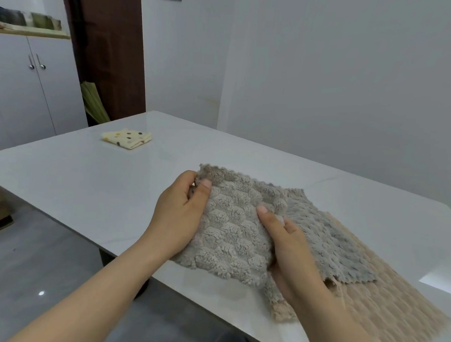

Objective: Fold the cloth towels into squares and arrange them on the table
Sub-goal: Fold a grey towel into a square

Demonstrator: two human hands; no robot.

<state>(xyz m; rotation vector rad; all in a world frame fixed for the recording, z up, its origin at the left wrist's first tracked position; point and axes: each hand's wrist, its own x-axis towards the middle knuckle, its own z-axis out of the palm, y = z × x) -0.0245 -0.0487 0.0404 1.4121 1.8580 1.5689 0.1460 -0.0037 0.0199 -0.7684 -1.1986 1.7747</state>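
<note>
- Both forearms came in from the near edge, bare, over the white worktop point(59, 187).
- R hand point(290, 254): grip closed on the right edge of the taupe towel point(231, 224), thumb on top, fingers tucked beneath; couldn't see the fingertips.
- L hand point(182, 210): grip pinched on the same towel's far-left corner, thumb pressed on the top face, fingers curled behind.
- Taupe towel: fluffy, scalloped texture, stretched between the two grips & lifted a bit off the worktop; near edge hung loose w/ a shadow under it.
- Just right of the R grip: grey towel point(331, 238), lying flat, partly under the taupe one, its near corner frayed.
- Under that & further right of the R grip: beige ribbed towel point(385, 307), spread flat, running toward the worktop's near-right edge.
- Well beyond the L grip, far-left part of the worktop: cream dotted cloth point(127, 138), folded into a square, lying alone.
- Further back, left of both grips: white cabinet point(20, 92) w/ two handles, dark brown door point(108, 44) beside it.
</note>
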